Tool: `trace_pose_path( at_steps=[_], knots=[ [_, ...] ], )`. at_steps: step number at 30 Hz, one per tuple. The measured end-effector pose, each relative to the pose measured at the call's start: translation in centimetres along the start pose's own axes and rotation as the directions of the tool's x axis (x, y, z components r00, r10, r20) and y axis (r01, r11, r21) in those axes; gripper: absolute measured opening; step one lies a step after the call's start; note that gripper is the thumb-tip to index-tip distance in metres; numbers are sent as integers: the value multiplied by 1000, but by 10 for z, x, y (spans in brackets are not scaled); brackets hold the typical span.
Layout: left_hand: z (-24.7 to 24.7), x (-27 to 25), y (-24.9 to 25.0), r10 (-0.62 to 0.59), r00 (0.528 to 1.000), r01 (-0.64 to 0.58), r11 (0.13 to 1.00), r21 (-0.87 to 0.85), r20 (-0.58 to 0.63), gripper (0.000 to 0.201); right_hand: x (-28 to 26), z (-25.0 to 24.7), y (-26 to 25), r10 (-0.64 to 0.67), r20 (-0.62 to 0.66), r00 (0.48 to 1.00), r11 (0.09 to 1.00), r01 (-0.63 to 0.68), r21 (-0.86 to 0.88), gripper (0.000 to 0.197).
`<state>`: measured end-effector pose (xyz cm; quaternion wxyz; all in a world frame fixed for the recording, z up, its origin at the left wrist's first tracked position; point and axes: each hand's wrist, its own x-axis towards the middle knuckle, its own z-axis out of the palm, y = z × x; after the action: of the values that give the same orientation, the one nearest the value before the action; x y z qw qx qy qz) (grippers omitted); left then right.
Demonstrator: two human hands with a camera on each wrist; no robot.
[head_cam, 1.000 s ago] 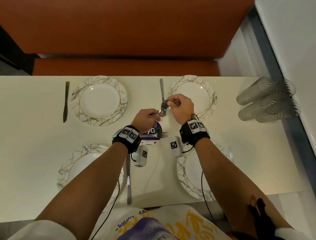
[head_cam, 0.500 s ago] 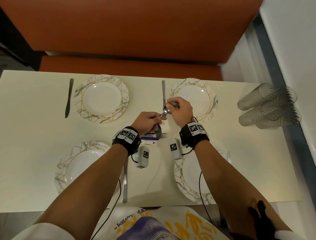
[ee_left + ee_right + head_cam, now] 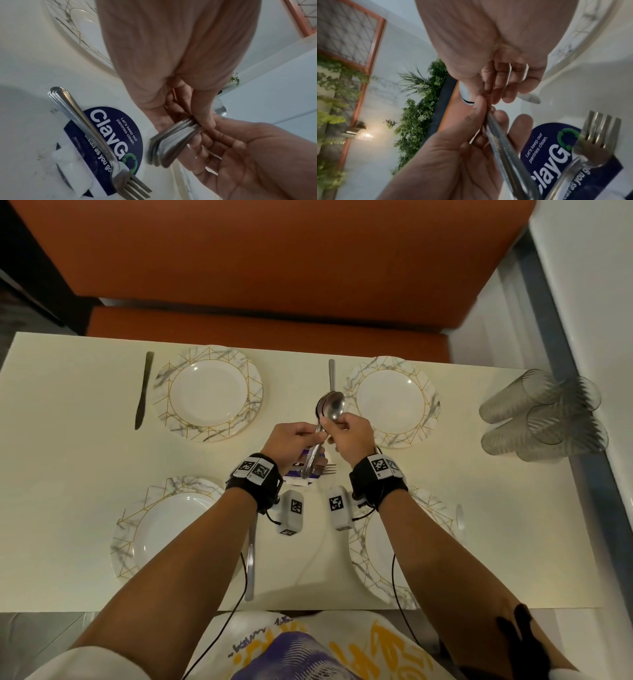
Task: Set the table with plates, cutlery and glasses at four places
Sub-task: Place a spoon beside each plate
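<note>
Both hands meet over the table's middle around a small stack of spoons (image 3: pixel 330 405), bowls pointing to the far side. My left hand (image 3: pixel 317 436) grips the stacked handles (image 3: pixel 171 142). My right hand (image 3: pixel 331 426) pinches the stack at the necks just below the bowls, and its fingers (image 3: pixel 498 81) curl over the handles (image 3: pixel 503 147). Forks (image 3: pixel 327 469) lie stacked on a blue sticker (image 3: pixel 120 128) under the hands. Marble-rimmed plates stand far left (image 3: pixel 209 393), far right (image 3: pixel 390 402), near left (image 3: pixel 164 529) and near right (image 3: pixel 376 546).
Knives lie left of the far left plate (image 3: pixel 144 390), left of the far right plate (image 3: pixel 331 374) and right of the near left plate (image 3: pixel 251 556). A spoon (image 3: pixel 460 517) lies right of the near right plate. Clear glasses (image 3: pixel 541 416) lie piled at the table's right end. An orange bench (image 3: pixel 267 333) runs behind.
The spoons have swung up from lying low between the hands, so their bowls now stick out past the fingers toward the far side. Both hands stay near the same spot.
</note>
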<state>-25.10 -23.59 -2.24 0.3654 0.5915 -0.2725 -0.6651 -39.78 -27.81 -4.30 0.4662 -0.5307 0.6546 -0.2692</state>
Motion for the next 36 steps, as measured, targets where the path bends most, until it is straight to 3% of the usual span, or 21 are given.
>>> trace_pose_path(
  at_steps=[4, 11, 17, 24, 28, 36],
  knots=[
    [-1, -3, -10, 35, 998, -35, 999, 4, -46, 26, -2, -1, 2, 19, 6, 1000, 1000, -19, 13, 23],
    [-27, -16, -30, 27, 984, -34, 999, -38, -178, 19, -17, -5, 13, 159, -11, 987, 975, -155, 159, 20],
    [-69, -32, -59, 58, 960, -28, 993, 112, -273, 17, -63, 37, 41, 197, 69, 978, 980, -197, 0, 18],
    [-103, -58, -71, -41, 965, 40, 999, -8, -257, 31, -128, 103, 60, 225, 138, 964, 940, -178, -292, 9],
    [-118, -70, -79, -40, 972, 43, 999, 10, -234, 30, -155, 120, 67, 264, 118, 957, 932, -222, -286, 3],
    [-133, -80, -88, -51, 979, 60, 997, 40, -198, 31, -169, 124, 70, 359, 15, 933, 886, -336, -319, 15]
  ],
)
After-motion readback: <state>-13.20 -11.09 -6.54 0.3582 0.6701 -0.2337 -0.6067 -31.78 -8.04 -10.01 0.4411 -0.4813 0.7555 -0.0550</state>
